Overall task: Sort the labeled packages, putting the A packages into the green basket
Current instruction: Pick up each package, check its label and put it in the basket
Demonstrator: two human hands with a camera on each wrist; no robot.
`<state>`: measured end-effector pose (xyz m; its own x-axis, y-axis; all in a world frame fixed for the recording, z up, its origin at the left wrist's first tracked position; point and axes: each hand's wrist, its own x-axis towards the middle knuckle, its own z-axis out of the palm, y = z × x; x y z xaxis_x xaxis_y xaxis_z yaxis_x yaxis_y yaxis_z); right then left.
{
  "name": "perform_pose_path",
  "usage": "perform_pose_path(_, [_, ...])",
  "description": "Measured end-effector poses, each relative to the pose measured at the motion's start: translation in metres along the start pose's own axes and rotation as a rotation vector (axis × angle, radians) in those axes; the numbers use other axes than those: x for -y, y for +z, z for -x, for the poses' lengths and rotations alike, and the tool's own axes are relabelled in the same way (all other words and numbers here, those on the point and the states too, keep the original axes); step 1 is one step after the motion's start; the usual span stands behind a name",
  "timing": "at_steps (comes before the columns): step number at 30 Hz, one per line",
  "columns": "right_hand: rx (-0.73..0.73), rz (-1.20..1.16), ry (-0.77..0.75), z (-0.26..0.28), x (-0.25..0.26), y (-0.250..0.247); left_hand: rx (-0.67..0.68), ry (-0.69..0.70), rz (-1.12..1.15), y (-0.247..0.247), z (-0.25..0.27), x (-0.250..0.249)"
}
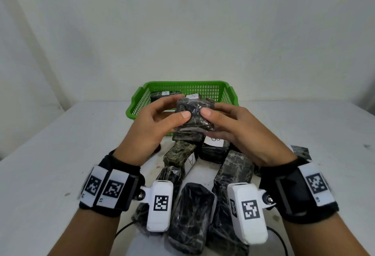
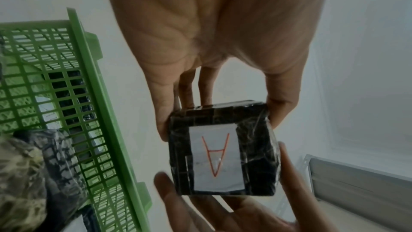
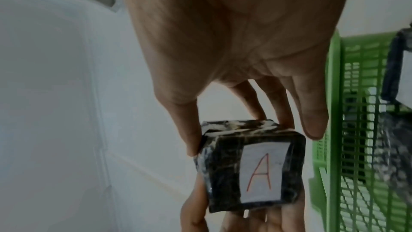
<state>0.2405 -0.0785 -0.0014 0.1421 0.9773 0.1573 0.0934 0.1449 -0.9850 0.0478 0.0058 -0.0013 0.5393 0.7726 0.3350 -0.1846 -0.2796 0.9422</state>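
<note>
A dark marbled package, wrapped in clear film, is held up between both hands just in front of the green basket. Its white label shows a red A, also legible in the right wrist view. My left hand grips the package's left side with thumb and fingers. My right hand grips its right side the same way. Another package with an A label lies inside the basket at the back left.
Several dark wrapped packages lie piled on the white table under my wrists. One shows an A label; another has a label I cannot read. A black cable runs near the front edge.
</note>
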Motion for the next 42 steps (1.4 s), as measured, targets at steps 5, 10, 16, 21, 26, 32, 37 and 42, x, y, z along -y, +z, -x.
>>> perform_pose_path(5, [-0.052, -0.049, -0.037, -0.001, 0.000, 0.002, 0.070, -0.045, -0.014, 0.000, 0.002, 0.002])
perform_pose_path(10, [-0.040, -0.027, -0.010, 0.000, 0.001, 0.003, 0.025, -0.042, -0.064, 0.001, 0.001, 0.003])
perform_pose_path(16, [-0.079, -0.008, -0.019, 0.001, 0.001, 0.001, 0.056, -0.081, -0.032, 0.002, 0.003, 0.003])
perform_pose_path(21, [-0.012, 0.048, -0.027, 0.001, 0.000, 0.000, 0.038, -0.097, -0.007, 0.000, 0.002, 0.002])
perform_pose_path(26, [-0.041, 0.076, -0.025, -0.002, -0.003, -0.002, 0.060, -0.078, -0.045, -0.001, 0.003, 0.001])
perform_pose_path(32, [-0.076, 0.064, -0.043, -0.003, -0.005, -0.004, 0.112, -0.041, -0.080, -0.002, 0.003, -0.001])
perform_pose_path(37, [0.041, -0.002, 0.084, 0.001, 0.003, -0.003, 0.081, 0.064, -0.080, -0.006, 0.002, 0.001])
perform_pose_path(42, [-0.044, -0.057, 0.055, 0.001, 0.002, -0.001, 0.241, 0.006, -0.033, -0.001, 0.005, -0.001])
